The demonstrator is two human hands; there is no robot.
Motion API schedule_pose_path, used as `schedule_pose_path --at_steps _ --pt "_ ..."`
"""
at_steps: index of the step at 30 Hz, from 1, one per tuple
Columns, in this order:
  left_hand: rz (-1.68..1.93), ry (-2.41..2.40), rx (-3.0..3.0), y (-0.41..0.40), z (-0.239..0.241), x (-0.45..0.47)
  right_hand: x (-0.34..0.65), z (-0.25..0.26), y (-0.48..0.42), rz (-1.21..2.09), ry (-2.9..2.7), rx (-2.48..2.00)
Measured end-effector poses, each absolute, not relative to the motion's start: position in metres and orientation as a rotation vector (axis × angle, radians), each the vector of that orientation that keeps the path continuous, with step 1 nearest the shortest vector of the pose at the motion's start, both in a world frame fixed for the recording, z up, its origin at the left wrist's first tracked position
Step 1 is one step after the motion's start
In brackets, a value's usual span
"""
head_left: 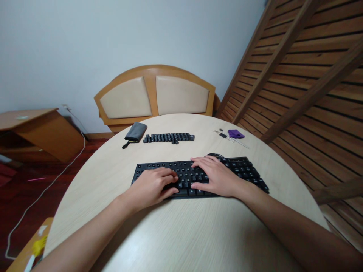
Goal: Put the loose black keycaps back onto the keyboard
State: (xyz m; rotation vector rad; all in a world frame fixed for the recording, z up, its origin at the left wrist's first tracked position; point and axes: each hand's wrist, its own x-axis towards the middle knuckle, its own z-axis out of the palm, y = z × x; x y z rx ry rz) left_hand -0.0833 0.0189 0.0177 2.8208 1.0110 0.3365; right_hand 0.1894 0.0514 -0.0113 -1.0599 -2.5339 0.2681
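A black keyboard (184, 194) lies across the round table in front of me. My left hand (154, 183) rests over its left half, fingers bent down onto the keys and thumb apart near the front edge; some fingertips are hidden. Over the middle right, my right hand (214, 175) lies with its fingers stretched and spread, touching the keyboard. Neither hand shows anything held. Behind the keyboard, black loose keycaps (170, 137) stand in several neat rows, with a small group just in front of them.
A grey pouch (136, 131) with a dark strap sits at the table's back left. Toward the back right lie a purple cloth (235, 133), thin tools (238, 142) and a small dark piece (221, 130). A coiled black cable (214, 155) shows behind the keyboard. The pale tabletop (159, 234) has a curved edge.
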Motion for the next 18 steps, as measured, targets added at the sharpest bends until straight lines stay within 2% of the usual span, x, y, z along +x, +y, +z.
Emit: schedule_pose_path --at_steps 12,18 --pt "0.144 1.163 2.886 0.005 0.023 -0.069 0.189 -0.012 0.051 0.256 -2.537 -1.067" --pt "0.184 1.166 2.902 0.005 0.019 -0.069 0.190 -0.012 0.052 0.268 -2.527 -1.047"
